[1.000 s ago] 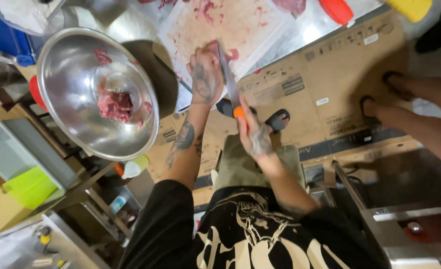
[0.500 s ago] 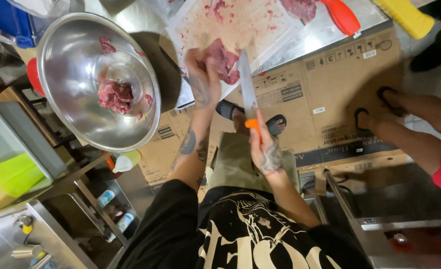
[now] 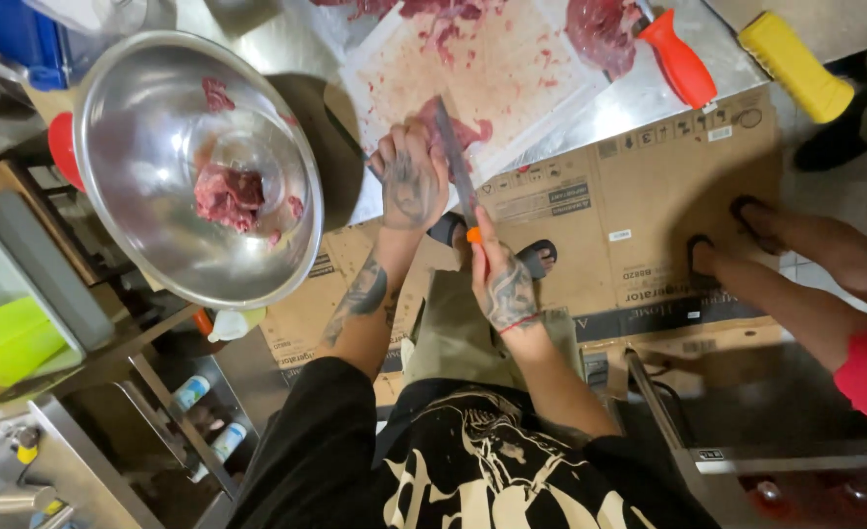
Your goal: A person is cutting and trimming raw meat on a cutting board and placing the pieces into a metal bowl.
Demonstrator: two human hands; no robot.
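Meat (image 3: 458, 129) is being pinned at the cutting board's (image 3: 512, 78) near edge by the clenched left hand (image 3: 409, 181), steadying it while the right hand (image 3: 502, 284) is grasping the knife (image 3: 453, 162).

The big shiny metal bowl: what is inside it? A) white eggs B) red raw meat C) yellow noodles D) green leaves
B: chunks of red raw meat lie in the bottom of the big round shiny metal bowl, with smaller red scraps stuck to its wall.

Black print t-shirt, tattooed forearms, tattooed hands (image 3: 458, 235), olive trousers.
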